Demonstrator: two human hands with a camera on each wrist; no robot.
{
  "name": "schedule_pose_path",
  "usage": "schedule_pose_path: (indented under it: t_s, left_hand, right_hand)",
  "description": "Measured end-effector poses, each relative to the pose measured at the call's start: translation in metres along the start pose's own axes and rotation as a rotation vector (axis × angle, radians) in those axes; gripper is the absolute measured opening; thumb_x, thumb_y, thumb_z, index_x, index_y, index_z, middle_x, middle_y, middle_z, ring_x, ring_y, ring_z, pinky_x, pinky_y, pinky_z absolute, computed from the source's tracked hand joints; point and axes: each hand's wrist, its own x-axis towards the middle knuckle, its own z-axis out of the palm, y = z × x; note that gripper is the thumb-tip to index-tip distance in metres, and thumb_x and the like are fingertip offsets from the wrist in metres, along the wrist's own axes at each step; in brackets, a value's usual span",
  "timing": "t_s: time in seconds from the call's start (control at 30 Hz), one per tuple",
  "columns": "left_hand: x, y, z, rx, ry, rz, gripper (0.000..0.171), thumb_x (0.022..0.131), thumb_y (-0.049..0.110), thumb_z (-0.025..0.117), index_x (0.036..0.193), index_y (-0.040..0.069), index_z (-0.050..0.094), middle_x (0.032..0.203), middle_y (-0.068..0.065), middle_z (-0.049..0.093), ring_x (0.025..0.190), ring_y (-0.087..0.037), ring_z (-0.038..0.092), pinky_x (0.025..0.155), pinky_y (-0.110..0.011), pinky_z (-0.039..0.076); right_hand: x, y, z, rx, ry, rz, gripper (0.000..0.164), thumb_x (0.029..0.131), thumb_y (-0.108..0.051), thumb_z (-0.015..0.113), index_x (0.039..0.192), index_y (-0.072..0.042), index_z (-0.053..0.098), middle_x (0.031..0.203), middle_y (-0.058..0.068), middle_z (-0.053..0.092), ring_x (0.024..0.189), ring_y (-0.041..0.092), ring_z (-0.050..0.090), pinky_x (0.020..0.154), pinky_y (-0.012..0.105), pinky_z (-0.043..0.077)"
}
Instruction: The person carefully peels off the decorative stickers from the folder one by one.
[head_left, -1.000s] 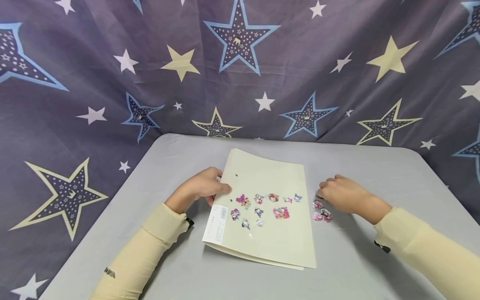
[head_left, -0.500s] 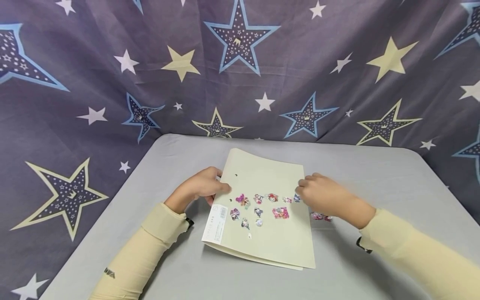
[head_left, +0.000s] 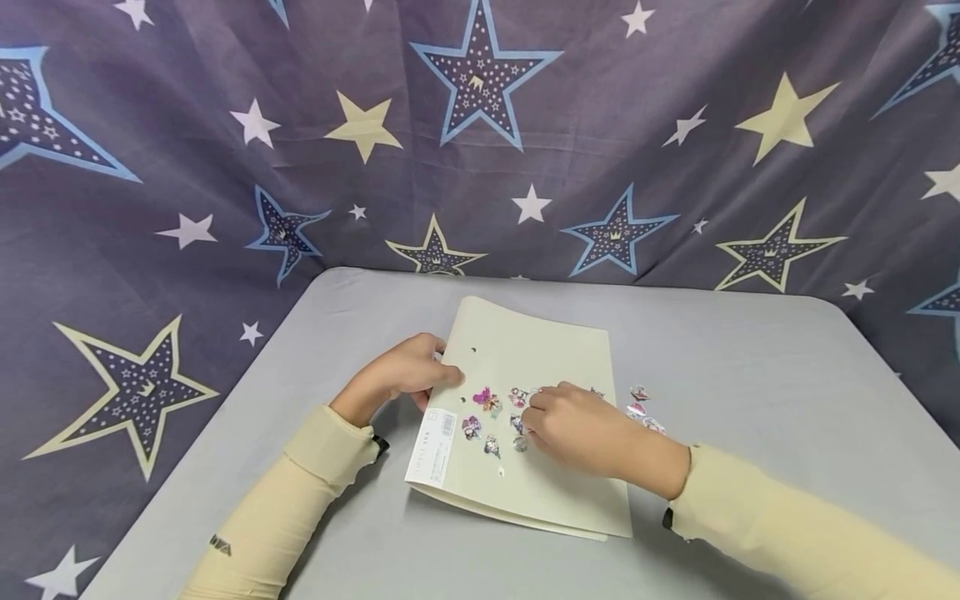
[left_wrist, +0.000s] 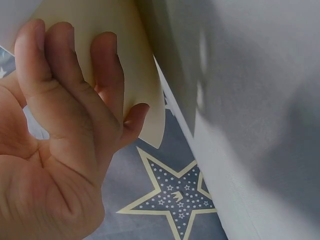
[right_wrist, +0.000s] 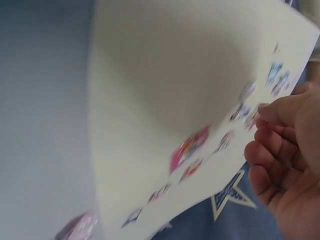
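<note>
A cream file folder (head_left: 555, 492) lies slightly slanted on the table, with a white barcode label (head_left: 430, 447) at its lower left. My left hand (head_left: 405, 367) grips the folder's left edge, thumb on top; in the left wrist view the fingers (left_wrist: 107, 65) reach underneath. Over the middle of the folder is my right hand (head_left: 573, 425), thumb and forefinger pinched together. A bit of pinkish sticker (right_wrist: 253, 120) shows at the thumb tip, mostly hidden. Shiny stickers cover the folder's middle, among them a magenta sticker (head_left: 486, 400) and a rectangular pink sticker (right_wrist: 190, 148).
Several loose stickers (head_left: 637, 410) lie on the grey table (head_left: 750, 367) just right of the folder, partly behind the right wrist. A dark curtain (head_left: 480, 183) with stars hangs along the back and left.
My right hand has moved left from the loose stickers, across the folder's right edge, to the folder's middle, covering some stickers there. The left hand has stayed on the folder's left edge.
</note>
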Motion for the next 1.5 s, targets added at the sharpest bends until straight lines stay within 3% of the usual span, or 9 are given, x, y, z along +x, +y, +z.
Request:
schedule_pose_path:
  t_s: [0.1,0.27,0.4,0.8,1.07,1.5]
  left_hand:
    - [0.000,0.000,0.000,-0.003,0.003,-0.004,0.033,0.091,0.009,0.067,0.116,-0.009,0.056,0.082,-0.019,0.073,0.056,-0.025,0.070,0.046,-0.034,0.059]
    - [0.000,-0.001,0.000,-0.006,0.002,-0.004,0.033,0.091,0.009,0.067,0.115,-0.010,0.056,0.082,-0.019,0.073,0.057,-0.025,0.070,0.046,-0.035,0.059]
    - [0.001,-0.002,0.000,-0.006,0.007,-0.002,0.032,0.091,0.009,0.067,0.115,-0.009,0.056,0.082,-0.019,0.073,0.057,-0.025,0.070,0.046,-0.035,0.059]
    - [0.001,-0.002,0.000,-0.005,0.007,-0.007,0.032,0.090,0.009,0.067,0.115,-0.008,0.056,0.082,-0.019,0.073,0.056,-0.024,0.070,0.046,-0.034,0.059]
    - [0.000,-0.002,0.001,-0.006,0.007,0.004,0.030,0.089,0.009,0.067,0.113,-0.009,0.057,0.081,-0.019,0.073,0.057,-0.024,0.070,0.046,-0.034,0.059]
    - [-0.002,0.001,0.001,-0.003,-0.001,0.009,0.028,0.090,0.008,0.066,0.111,-0.009,0.058,0.080,-0.018,0.073,0.056,-0.024,0.070,0.044,-0.033,0.058]
  right_hand:
    - [0.005,-0.010,-0.001,0.119,0.012,0.045,0.012,0.088,-0.008,0.077,0.080,-0.010,0.067,0.073,-0.004,0.060,0.067,0.011,0.053,0.068,0.027,0.053]
    - [0.009,-0.022,-0.001,0.334,-0.040,0.110,0.016,0.089,-0.003,0.073,0.078,-0.012,0.065,0.074,-0.007,0.057,0.067,0.004,0.047,0.064,0.019,0.048]
    - [0.010,-0.027,-0.002,0.429,-0.086,0.140,0.015,0.090,-0.004,0.072,0.079,-0.013,0.066,0.076,-0.009,0.057,0.069,0.002,0.048,0.063,0.016,0.047]
    - [0.016,-0.034,-0.001,0.529,-0.197,0.196,0.008,0.091,-0.010,0.074,0.086,-0.011,0.069,0.077,-0.010,0.058,0.070,0.002,0.051,0.064,0.017,0.049]
    - [0.017,-0.041,-0.004,0.708,-0.208,0.354,0.013,0.086,-0.006,0.078,0.082,-0.011,0.066,0.070,-0.009,0.059,0.065,0.003,0.052,0.062,0.020,0.050]
    - [0.018,-0.043,0.000,0.748,-0.222,0.429,0.018,0.085,-0.002,0.074,0.079,-0.014,0.063,0.070,-0.007,0.057,0.066,0.006,0.051,0.061,0.023,0.047]
